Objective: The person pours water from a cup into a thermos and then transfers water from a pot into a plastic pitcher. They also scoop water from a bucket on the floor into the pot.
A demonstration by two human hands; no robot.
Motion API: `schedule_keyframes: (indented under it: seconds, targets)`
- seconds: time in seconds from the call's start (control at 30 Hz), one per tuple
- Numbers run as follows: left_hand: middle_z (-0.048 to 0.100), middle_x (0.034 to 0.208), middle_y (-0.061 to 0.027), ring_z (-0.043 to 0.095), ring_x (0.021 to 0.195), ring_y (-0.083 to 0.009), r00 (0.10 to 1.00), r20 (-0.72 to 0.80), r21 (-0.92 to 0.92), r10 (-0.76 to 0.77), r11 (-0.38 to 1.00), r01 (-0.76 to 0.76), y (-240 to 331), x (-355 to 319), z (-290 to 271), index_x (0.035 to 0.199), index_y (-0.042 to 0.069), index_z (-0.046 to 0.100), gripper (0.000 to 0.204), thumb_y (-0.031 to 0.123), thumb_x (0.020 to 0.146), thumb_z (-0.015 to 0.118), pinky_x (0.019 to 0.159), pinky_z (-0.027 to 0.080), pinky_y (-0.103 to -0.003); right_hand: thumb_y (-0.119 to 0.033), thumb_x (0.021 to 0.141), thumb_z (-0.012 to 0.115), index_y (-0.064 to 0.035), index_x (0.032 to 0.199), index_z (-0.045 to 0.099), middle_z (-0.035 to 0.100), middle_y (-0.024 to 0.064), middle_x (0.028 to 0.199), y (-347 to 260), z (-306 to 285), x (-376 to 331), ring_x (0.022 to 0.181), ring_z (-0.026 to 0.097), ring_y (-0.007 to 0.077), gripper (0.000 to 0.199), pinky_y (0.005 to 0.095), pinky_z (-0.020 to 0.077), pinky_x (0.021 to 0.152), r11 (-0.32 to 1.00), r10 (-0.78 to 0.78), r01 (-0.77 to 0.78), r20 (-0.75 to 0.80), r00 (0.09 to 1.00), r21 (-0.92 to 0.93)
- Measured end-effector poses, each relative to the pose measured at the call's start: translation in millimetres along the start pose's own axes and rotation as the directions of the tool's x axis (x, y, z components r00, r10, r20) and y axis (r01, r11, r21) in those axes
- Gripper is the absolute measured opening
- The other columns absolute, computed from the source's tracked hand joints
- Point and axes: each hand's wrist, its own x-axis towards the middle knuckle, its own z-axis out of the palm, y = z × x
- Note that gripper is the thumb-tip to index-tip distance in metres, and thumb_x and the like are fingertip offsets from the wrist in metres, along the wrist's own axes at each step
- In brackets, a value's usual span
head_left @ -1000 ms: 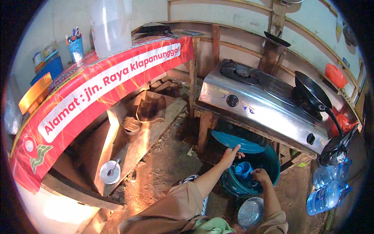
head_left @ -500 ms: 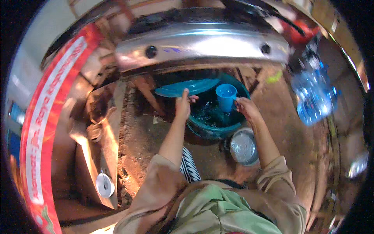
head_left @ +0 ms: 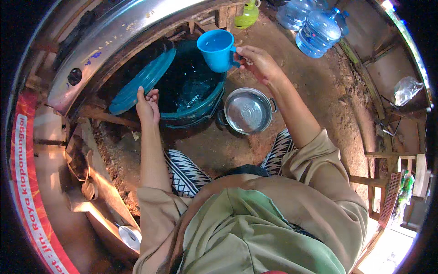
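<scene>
Scooping step: my right hand point(head_left: 258, 61) grips the full blue cup point(head_left: 216, 49) by its handle above the bucket point(head_left: 196, 116); my left hand point(head_left: 147, 104) pinches the lid point(head_left: 141, 84) aside. Next, tipping into the pot point(head_left: 248, 111) beside the bucket needs steadiness.

Two clear blue plastic water jugs point(head_left: 315, 25) on the dirt floor point(head_left: 319, 91), a lime-green plastic bottle point(head_left: 248, 13) nearby, steel stove point(head_left: 114, 41) overhead.

Blue cup point(head_left: 216, 49) upright, w/ water, above teal bucket point(head_left: 200, 107).
</scene>
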Motion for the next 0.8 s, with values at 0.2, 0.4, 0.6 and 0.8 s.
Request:
schedule_keyframes:
  seconds: [0.2, 0.4, 0.6, 0.8]
  targets:
    - [0.059, 0.072, -0.0117, 0.052, 0.059, -0.0133, 0.979, 0.044, -0.034, -0.201, 0.979, 0.203, -16, -58, 18, 0.100, 0.000, 0.047, 0.032, 0.029, 0.088, 0.048, 0.052, 0.040, -0.022, -0.025, 0.083, 0.056, -0.0050, 0.091, 0.057, 0.056, 0.0037, 0.087, -11, 6, -8, 0.076, 0.047, 0.0117, 0.022, 0.0251, 0.0399, 0.065, 0.998, -0.054, 0.053, 0.011, 0.998, 0.031]
    - [0.059, 0.067, -0.0120, 0.049, 0.051, -0.0121, 0.935, 0.060, 0.122, -0.349, 0.932, 0.340, -48, -112, 34, 0.093, -0.004, 0.050, 0.037, 0.033, 0.087, 0.050, 0.051, 0.042, -0.024, -0.022, 0.083, 0.055, -0.0049, 0.090, 0.057, 0.056, 0.0041, 0.086, -6, 31, 1, 0.075, 0.047, 0.0115, 0.019, 0.0242, 0.0397, 0.065, 0.994, -0.071, 0.065, 0.075, 0.995, 0.087]
    - [0.060, 0.068, -0.0118, 0.048, 0.050, -0.0115, 0.892, 0.044, 0.209, -0.449, 0.878, 0.432, -65, -121, 27, 0.095, -0.007, 0.053, 0.045, 0.038, 0.086, 0.050, 0.051, 0.042, -0.022, -0.021, 0.083, 0.055, -0.0046, 0.086, 0.058, 0.056, 0.0031, 0.083, 32, 46, 15, 0.072, 0.047, 0.0100, 0.017, 0.0230, 0.0396, 0.063, 0.997, -0.027, 0.018, 0.119, 0.993, 0.071]
    - [0.060, 0.067, -0.0118, 0.048, 0.052, -0.0117, 0.889, 0.046, 0.186, -0.456, 0.878, 0.441, -66, -117, 23, 0.094, -0.008, 0.053, 0.047, 0.039, 0.086, 0.051, 0.051, 0.040, -0.022, -0.021, 0.083, 0.055, -0.0040, 0.089, 0.057, 0.056, 0.0031, 0.084, 40, 42, 8, 0.073, 0.048, 0.0095, 0.018, 0.0222, 0.0400, 0.062, 0.992, -0.016, 0.001, 0.122, 0.992, 0.125]
